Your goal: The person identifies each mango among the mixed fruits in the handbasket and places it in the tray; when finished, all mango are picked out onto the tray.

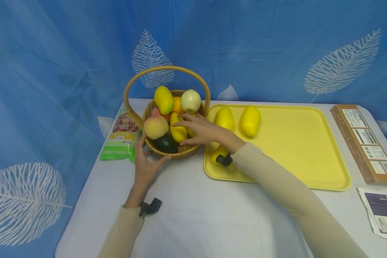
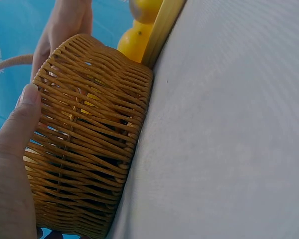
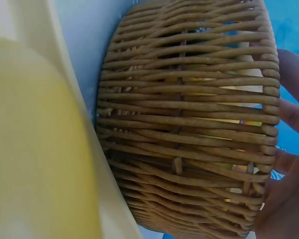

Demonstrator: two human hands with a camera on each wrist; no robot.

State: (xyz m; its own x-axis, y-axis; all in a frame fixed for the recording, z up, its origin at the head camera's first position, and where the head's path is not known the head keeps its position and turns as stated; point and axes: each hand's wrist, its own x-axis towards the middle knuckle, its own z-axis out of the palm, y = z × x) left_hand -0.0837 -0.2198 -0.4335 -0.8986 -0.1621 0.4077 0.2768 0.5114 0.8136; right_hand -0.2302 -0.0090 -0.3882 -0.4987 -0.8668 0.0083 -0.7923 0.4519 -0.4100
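Observation:
A woven wicker basket (image 1: 184, 154) with a tall arched handle stands on the table, full of fruit. My left hand (image 1: 145, 165) grips its near left side, the thumb at the rim in the left wrist view. Reaching in from the right, my right hand (image 1: 201, 129) holds a smooth yellow fruit (image 1: 178, 133), fingers over its top and thumb at its lower end. Around it lie a peach (image 1: 156, 127), a dark green avocado (image 1: 165, 144), a yellow-green mango (image 1: 163, 99), a pale apple (image 1: 191, 101) and an orange (image 1: 177, 105). Another yellow fruit is partly hidden beneath the right hand.
Right of the basket lies a yellow tray (image 1: 296, 143) with three yellow fruits (image 1: 250, 121), one partly behind the right wrist. A green food packet (image 1: 117, 143) lies left of the basket. A brown box (image 1: 364, 143) and a white-purple packet (image 1: 382, 211) lie far right.

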